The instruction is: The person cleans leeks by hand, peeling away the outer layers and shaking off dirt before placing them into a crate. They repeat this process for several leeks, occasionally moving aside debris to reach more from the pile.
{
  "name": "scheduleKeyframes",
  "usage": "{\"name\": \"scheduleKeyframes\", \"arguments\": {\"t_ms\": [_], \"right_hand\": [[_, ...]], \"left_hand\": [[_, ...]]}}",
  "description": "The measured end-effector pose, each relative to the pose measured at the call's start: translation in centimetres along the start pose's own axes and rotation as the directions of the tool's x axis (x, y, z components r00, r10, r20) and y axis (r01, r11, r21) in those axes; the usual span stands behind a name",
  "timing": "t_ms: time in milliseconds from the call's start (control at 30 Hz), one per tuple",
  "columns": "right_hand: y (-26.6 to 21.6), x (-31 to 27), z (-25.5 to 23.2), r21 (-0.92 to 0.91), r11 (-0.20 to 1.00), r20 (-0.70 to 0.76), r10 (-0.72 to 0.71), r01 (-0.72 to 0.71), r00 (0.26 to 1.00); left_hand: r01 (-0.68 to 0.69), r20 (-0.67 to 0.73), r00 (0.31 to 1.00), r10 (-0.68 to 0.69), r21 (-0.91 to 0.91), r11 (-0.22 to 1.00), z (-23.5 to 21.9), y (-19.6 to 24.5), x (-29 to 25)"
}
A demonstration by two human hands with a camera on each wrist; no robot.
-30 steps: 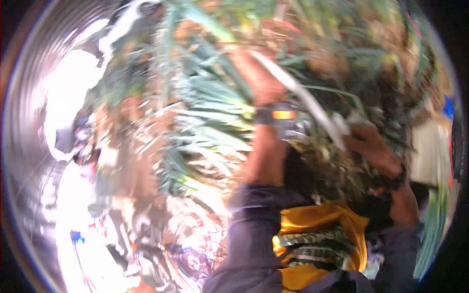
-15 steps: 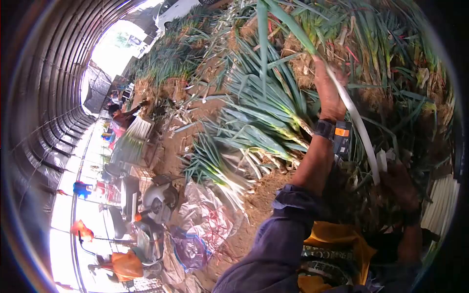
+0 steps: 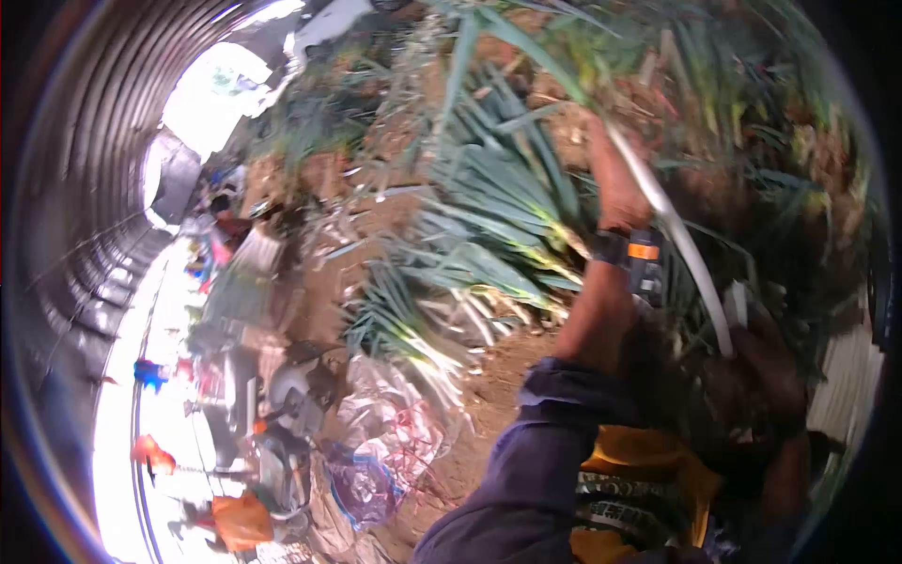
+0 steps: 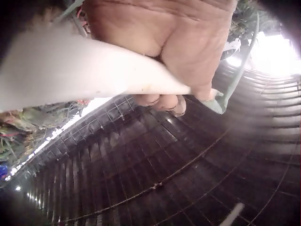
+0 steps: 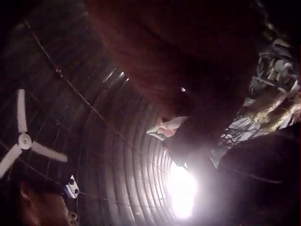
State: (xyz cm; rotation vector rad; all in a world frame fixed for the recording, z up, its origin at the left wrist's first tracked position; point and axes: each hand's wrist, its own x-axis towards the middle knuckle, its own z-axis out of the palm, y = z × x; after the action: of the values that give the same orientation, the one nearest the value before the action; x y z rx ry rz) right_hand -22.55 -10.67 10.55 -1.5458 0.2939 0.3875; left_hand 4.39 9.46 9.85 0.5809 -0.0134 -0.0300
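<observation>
A long leek with a white stalk [image 3: 691,268] runs slantwise between both hands in the head view, its green leaves pointing up. My left hand [image 3: 615,188] grips the upper stalk; in the left wrist view its curled fingers [image 4: 160,100] wrap the white stalk [image 4: 61,70]. Lower right, my right hand [image 3: 761,371] holds the stalk's bottom end. The right wrist view shows that hand [image 5: 188,61] only as a dark shape, with a pale piece [image 5: 167,125] at its fingertips.
Heaps of green leeks [image 3: 489,235] lie on the dirt floor [image 3: 498,376] ahead. Trimmed white stalks [image 3: 846,376] are stacked at the right. Plastic sheets [image 3: 376,442], a machine [image 3: 282,404] and a distant person [image 3: 225,230] stand left, under a curved tunnel roof [image 3: 85,141].
The head view swung, blurred a second ago. My left hand has risen with the leek stalk, and my right hand has dropped lower right. In the last half second both hands barely moved.
</observation>
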Motion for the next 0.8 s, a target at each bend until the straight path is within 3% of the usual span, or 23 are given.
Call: {"name": "scheduleKeyframes", "arguments": {"t_ms": [33,67,100,133,200,233,267,300,333,400,433,500,633,733,800], "right_hand": [[-0.6,-0.5,0.3,-0.002,1.0,-0.071,-0.007,0.007,0.997],[-1.1,-0.9,0.7,-0.006,1.0,-0.142,-0.015,0.014,0.99],[0.0,0.6,-0.8,-0.346,0.938,-0.121,-0.022,-0.022,0.992],[1.1,2.1,-2.3,-0.645,0.763,-0.101,-0.029,-0.043,0.995],[1.0,1.5,-2.2,-0.512,0.844,-0.013,-0.19,0.157,0.982],[1.6,1.5,-2.4,-0.479,0.845,0.003,-0.269,0.237,0.963],[0.0,0.3,-1.6,-0.332,0.936,-0.055,-0.143,0.117,0.988],[-0.2,-0.2,-1.1,-0.24,0.968,-0.054,-0.084,0.069,0.995],[-0.4,-0.8,-0.7,-0.147,0.989,-0.053,-0.026,0.018,0.998],[0.2,-0.3,-1.1,-0.134,0.99,0.027,-0.05,0.053,0.998],[1.6,0.5,-1.1,-0.109,0.987,0.056,-0.111,0.117,0.992],[2.6,0.9,-1.2,-0.136,0.985,0.051,-0.1,0.106,0.994],[1.2,0.5,-1.2,-0.158,0.985,0.031,-0.059,0.063,0.998],[0.8,0.0,-0.6,0.061,0.997,0.046,0.036,-0.039,0.998],[1.3,0.2,-0.7,0.15,0.98,0.131,0.109,-0.128,0.985]], "left_hand": [[-0.066,0.056,0.996,0.064,0.047,0.997,1.1,0.6,-1.1],[-0.102,0.101,0.991,0.085,0.18,0.978,-0.8,0.2,-0.3],[-0.124,0.111,0.989,0.099,0.242,0.962,-2.0,-0.5,0.5],[-0.156,0.126,0.984,0.123,0.295,0.943,-2.7,-0.9,1.0],[-0.201,0.16,0.975,0.153,0.347,0.916,-4.6,-1.6,2.1],[-0.161,0.111,0.985,0.132,0.324,0.932,-2.3,-0.7,0.2],[-0.114,0.072,0.992,0.103,0.16,0.981,-2.2,-0.4,0.7],[-0.081,0.268,0.96,0.076,0.005,0.997,-3.0,0.3,1.9],[0.003,0.339,0.94,0.033,-0.104,0.995,-2.2,0.8,1.1],[-0.102,0.232,0.964,0.128,-0.122,0.987,-1.1,0.7,0.7],[-0.105,0.255,0.959,0.125,-0.091,0.99,-1.4,0.7,0.8],[-0.128,0.267,0.954,0.136,-0.047,0.991,-1.2,0.6,0.5],[0.015,0.343,0.938,0.052,-0.191,0.981,-2.2,0.9,1.5],[0.148,0.461,0.887,-0.01,-0.264,0.953,-2.1,1.0,1.7],[0.233,0.504,0.862,-0.047,-0.314,0.921,-2.3,1.1,2.1]]}}
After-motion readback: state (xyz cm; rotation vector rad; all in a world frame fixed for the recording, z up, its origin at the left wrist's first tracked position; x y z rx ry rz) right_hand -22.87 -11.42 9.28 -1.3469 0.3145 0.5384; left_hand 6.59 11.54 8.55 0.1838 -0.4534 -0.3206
